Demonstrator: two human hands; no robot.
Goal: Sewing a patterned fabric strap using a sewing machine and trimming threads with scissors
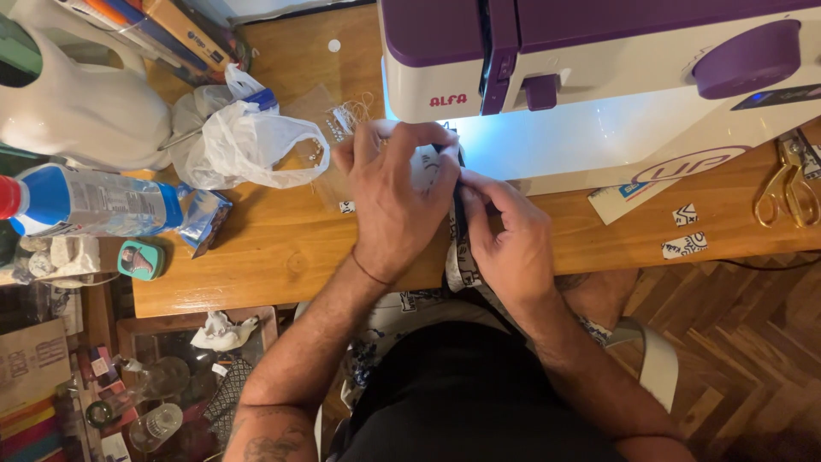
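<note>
Right in the middle of the frame, both hands meet over a narrow strip of patterned fabric point(463, 257) in front of the white and purple sewing machine point(599, 77). The left hand point(395, 201) lies curled over the upper end of the strip, fingers bent down and closed on it, knuckles toward the camera. The right hand point(505, 235) pinches the same strip just beside it, thumb and forefinger pressed together on the dark edge. The strip runs from under the hands down over the front edge of the wooden worktop point(274, 248) and hangs toward the person's lap.

It looks like a thin, limp piece of cloth: light, soft, with no stiffness of its own, so it would likely sag and twist wherever it is not held. A pinch at the edge with the fingertips, close together as both hands have it here, seems the best hold; flat palms would let it slide on the smooth wood.

Left of the hands lies a crumpled clear plastic bag point(244, 141), and further left a bottle with a blue label point(94, 201) on its side, with a small teal case point(140, 260) below it. At the right edge of the frame gold-coloured scissors point(788, 184) rest on the worktop, with two small patterned scraps point(684, 231) near them.
</note>
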